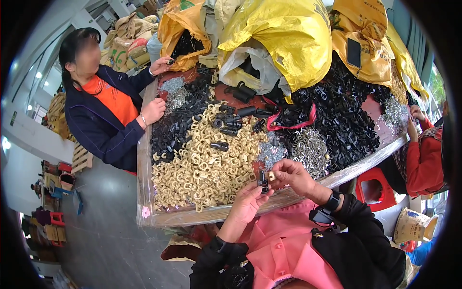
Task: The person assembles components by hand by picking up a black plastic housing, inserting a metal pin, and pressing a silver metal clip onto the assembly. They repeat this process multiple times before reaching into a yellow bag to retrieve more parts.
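Note:
My left hand [249, 201] holds a small black plastic part [263, 179] just above the table's near edge. My right hand [292, 174] pinches a small tan ring-shaped piece [272, 176] against the top of that black part. Just beyond my hands lies a big heap of tan plastic pieces [204, 166]. Small piles of silvery metal springs [312, 150] sit to the right of it, close to my right hand.
The wooden table [144, 192] also carries heaps of black plastic parts [344, 115] and yellow sacks [284, 33] at the back. A person in an orange top and dark jacket [103, 115] works at the left side; another person's red sleeve [423, 159] is at the right. A red stool [375, 188] stands below.

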`<action>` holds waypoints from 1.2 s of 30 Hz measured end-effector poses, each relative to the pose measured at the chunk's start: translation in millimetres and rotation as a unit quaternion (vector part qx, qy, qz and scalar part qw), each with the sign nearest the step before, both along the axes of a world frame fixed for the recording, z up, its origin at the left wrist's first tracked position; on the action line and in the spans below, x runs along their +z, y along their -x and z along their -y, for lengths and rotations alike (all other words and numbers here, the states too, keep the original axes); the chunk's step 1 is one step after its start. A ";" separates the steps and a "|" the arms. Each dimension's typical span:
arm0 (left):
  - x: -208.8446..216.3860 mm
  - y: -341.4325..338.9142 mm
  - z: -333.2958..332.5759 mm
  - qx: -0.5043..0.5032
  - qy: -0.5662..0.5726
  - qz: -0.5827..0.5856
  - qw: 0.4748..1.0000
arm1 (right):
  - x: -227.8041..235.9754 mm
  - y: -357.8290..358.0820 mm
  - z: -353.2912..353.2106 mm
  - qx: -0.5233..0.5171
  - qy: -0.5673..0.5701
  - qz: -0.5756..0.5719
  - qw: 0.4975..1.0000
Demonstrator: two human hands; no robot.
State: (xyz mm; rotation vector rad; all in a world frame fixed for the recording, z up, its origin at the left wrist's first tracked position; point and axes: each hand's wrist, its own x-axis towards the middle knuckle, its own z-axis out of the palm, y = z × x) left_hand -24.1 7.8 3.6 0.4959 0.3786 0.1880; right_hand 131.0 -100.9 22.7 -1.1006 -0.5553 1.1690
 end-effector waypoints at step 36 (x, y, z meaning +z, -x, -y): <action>0.2 -4.7 10.7 -0.054 -0.001 -0.027 0.998 | 31.2 -10.9 3.1 0.108 -0.112 0.401 0.903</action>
